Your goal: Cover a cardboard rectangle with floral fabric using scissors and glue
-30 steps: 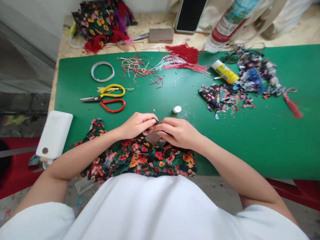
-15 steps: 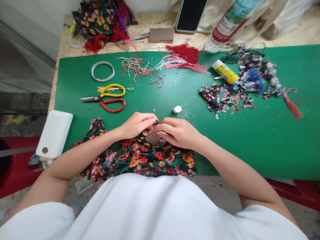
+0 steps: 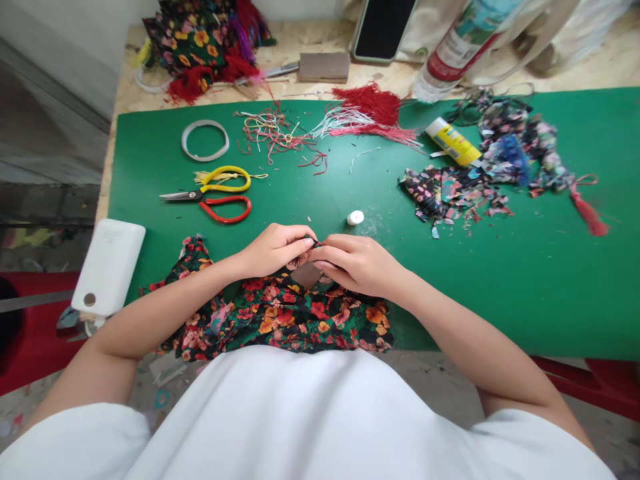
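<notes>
A dark floral fabric [image 3: 285, 313] with red, orange and pink blooms lies along the table's near edge, close against my white shirt. My left hand [image 3: 275, 250] pinches a gathered bit of this fabric between thumb and fingers. Right beside it, my right hand [image 3: 357, 263] grips the same bit, its fingertips almost meeting the left ones. Below the fingertips shows a flat grey-brown piece [image 3: 305, 275], partly covered by fabric and fingers. Just beyond my hands stands a small white cap [image 3: 355, 218].
On the green mat [image 3: 550, 287] lie scissors [image 3: 205, 195], a tape roll [image 3: 185, 141], thread scraps [image 3: 273, 133], a red tassel bundle [image 3: 373, 107], a glue stick [image 3: 455, 142] and fabric scraps [image 3: 445, 190]. A white power bank [image 3: 110, 267] is at left; a bottle [image 3: 457, 53] and phone [image 3: 384, 30] stand behind.
Both hands stay at the same spot on the fabric, with barely any finger movement. The whole view has shifted very slightly.
</notes>
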{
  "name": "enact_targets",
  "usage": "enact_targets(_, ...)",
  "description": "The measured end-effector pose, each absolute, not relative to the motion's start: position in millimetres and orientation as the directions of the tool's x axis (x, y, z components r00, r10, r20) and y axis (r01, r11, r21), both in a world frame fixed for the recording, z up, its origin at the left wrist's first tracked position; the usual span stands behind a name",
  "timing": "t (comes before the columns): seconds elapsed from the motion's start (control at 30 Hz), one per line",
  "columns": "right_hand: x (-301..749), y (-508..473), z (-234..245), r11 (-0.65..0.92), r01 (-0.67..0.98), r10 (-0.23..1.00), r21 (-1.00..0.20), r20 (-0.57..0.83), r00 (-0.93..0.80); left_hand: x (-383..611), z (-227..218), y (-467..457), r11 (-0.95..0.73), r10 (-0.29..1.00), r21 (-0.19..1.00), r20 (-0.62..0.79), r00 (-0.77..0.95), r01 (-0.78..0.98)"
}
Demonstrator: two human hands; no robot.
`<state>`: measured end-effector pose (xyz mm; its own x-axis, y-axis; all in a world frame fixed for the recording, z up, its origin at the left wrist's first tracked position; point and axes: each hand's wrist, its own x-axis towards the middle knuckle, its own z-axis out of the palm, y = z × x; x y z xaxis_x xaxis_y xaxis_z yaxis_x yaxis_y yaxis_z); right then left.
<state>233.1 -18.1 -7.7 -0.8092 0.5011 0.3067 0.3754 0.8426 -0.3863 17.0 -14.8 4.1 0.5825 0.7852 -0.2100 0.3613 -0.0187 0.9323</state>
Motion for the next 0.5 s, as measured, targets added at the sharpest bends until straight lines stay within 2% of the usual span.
enact_targets(0.5, 233.2, -17.8, -6.6, 0.854, 0.398, 0.491, -0.334, 0.268, -0.829, 17.1, 4.7, -14.5, -0.05, 0.789, 0.924, -0.196, 0.583, 0.378)
